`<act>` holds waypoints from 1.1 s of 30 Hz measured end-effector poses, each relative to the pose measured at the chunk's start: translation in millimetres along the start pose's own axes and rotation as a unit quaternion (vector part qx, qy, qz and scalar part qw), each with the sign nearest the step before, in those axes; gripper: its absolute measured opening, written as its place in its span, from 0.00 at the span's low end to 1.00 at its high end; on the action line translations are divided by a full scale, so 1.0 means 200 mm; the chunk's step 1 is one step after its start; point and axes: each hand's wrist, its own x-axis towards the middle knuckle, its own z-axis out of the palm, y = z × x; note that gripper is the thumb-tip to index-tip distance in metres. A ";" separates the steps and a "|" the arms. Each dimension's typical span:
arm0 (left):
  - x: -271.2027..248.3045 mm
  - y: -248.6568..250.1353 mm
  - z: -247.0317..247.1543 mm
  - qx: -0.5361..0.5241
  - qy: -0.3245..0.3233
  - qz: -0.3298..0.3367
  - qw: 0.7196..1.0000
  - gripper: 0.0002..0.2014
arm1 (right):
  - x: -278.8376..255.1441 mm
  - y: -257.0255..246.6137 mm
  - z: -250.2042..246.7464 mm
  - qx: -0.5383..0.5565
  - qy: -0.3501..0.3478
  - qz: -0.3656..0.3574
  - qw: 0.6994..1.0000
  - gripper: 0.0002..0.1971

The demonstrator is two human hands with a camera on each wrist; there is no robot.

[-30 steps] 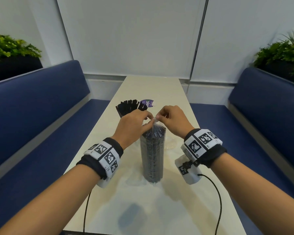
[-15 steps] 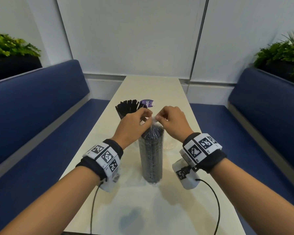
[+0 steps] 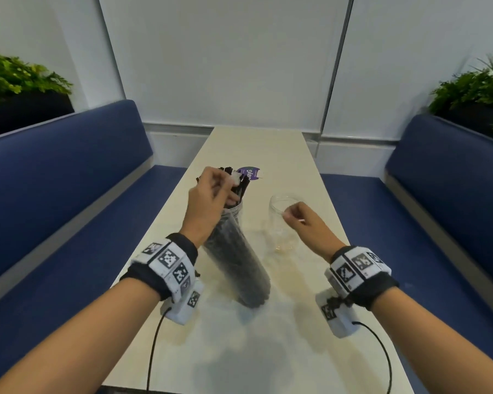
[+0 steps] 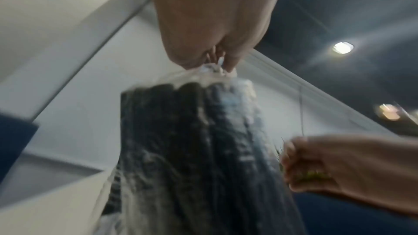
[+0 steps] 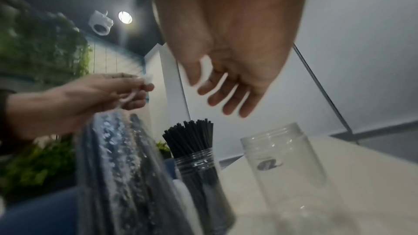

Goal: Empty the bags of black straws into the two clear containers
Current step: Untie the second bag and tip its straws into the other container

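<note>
A clear plastic bag of black straws [image 3: 236,263] stands on the table [image 3: 256,354], its top leaning away and to the left. My left hand [image 3: 234,180] pinches the bag's twisted top [image 4: 214,68]. My right hand [image 3: 292,216] hovers apart from the bag with its fingers [image 5: 226,96] straight and holding nothing, just above an empty clear container [image 3: 282,211]. Behind my left hand stands a second clear container [image 5: 201,169], full of upright black straws [image 5: 190,135].
A purple label [image 3: 249,173] lies on the table past the full container. Blue benches [image 3: 69,172] run along both sides of the narrow table, with planters behind them. Wrist-camera cables hang near the table's front edge.
My right hand let go of the bag's top and moved right, over the empty container. My left hand pulled the top up and to the left, tilting the bag.
</note>
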 end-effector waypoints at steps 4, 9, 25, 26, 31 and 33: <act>0.00 0.05 0.10 -0.083 -0.030 -0.013 0.996 0.04 | -0.04 -0.06 0.12 0.080 -0.122 -0.019 0.989 0.41; 0.04 0.16 0.16 -0.186 -0.068 -0.012 0.980 0.05 | -0.02 -0.08 0.24 0.130 -0.137 -0.039 0.981 0.57; -0.26 -0.17 0.23 -0.099 -0.214 -0.183 0.954 0.47 | -0.06 0.08 0.23 0.167 -0.020 -0.059 0.984 0.40; -0.26 -0.18 0.23 -0.102 -0.223 -0.184 0.952 0.45 | -0.06 0.08 0.24 0.165 -0.019 -0.055 0.985 0.41; -0.18 -0.15 0.19 -0.023 -0.249 -0.121 0.961 0.56 | -0.07 0.12 0.24 0.183 -0.028 -0.043 0.982 0.44; -0.16 -0.12 0.21 -0.016 -0.228 -0.091 0.969 0.58 | -0.08 0.14 0.27 0.183 -0.024 -0.041 0.982 0.43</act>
